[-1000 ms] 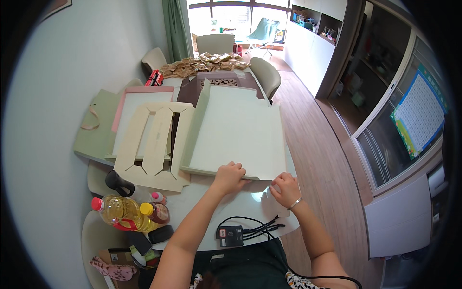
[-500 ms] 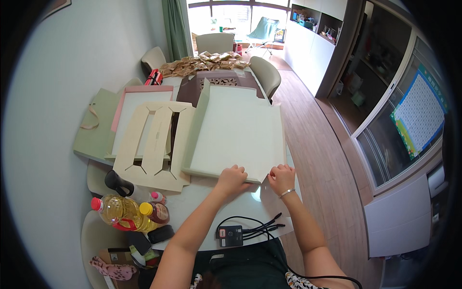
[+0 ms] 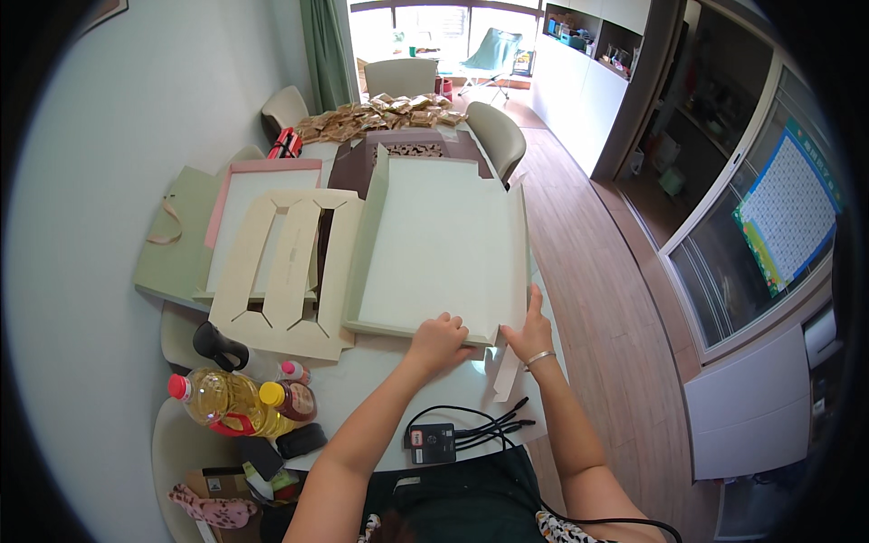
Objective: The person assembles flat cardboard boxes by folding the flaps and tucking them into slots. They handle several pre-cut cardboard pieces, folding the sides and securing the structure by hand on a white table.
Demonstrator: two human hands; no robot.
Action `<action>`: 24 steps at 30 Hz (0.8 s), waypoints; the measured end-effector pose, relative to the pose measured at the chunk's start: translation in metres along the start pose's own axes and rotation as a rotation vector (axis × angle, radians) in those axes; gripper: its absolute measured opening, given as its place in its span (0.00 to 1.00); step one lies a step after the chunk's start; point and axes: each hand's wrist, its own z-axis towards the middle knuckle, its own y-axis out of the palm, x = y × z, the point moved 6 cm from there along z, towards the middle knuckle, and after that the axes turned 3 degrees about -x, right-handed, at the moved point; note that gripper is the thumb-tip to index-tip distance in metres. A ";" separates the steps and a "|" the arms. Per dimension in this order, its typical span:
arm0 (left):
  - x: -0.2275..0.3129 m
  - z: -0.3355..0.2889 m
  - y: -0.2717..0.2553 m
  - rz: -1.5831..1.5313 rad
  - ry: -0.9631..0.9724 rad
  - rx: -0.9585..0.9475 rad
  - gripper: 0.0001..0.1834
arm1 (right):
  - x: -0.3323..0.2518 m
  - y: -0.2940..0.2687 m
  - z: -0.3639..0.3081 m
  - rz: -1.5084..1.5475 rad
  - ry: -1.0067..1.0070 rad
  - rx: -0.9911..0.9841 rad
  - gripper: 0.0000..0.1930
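Observation:
A large cardboard box lid [image 3: 425,244], white inside and pale green outside, lies partly folded in front of me on the table. Its left and near walls stand up. My left hand [image 3: 440,344] is closed around the near wall, close to the near right corner. At the right side wall [image 3: 519,240], which now stands raised, my right hand [image 3: 529,333] has its fingers stretched along the outside and its thumb by the corner. A narrow white flap [image 3: 507,373] sticks out toward me beneath that hand. Left of the lid lies a cream die-cut cardboard insert [image 3: 291,262] with long slots.
A green box [image 3: 181,231] with a ribbon and a pink-edged tray [image 3: 272,166] lie at left. Nearer are an oil bottle [image 3: 222,394], a yellow-capped jar [image 3: 291,398] and a black hub with cables [image 3: 433,443]. Small brown packets [image 3: 389,113] pile up at the far end.
The lid's right wall has been raised, and a narrow flap now sticks out at the near corner. My right hand has gone from a pinch to stretched fingers. My left hand stays put.

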 end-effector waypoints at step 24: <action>-0.007 -0.005 0.004 0.013 0.020 0.054 0.07 | -0.017 -0.003 -0.010 0.082 -0.353 -0.235 0.31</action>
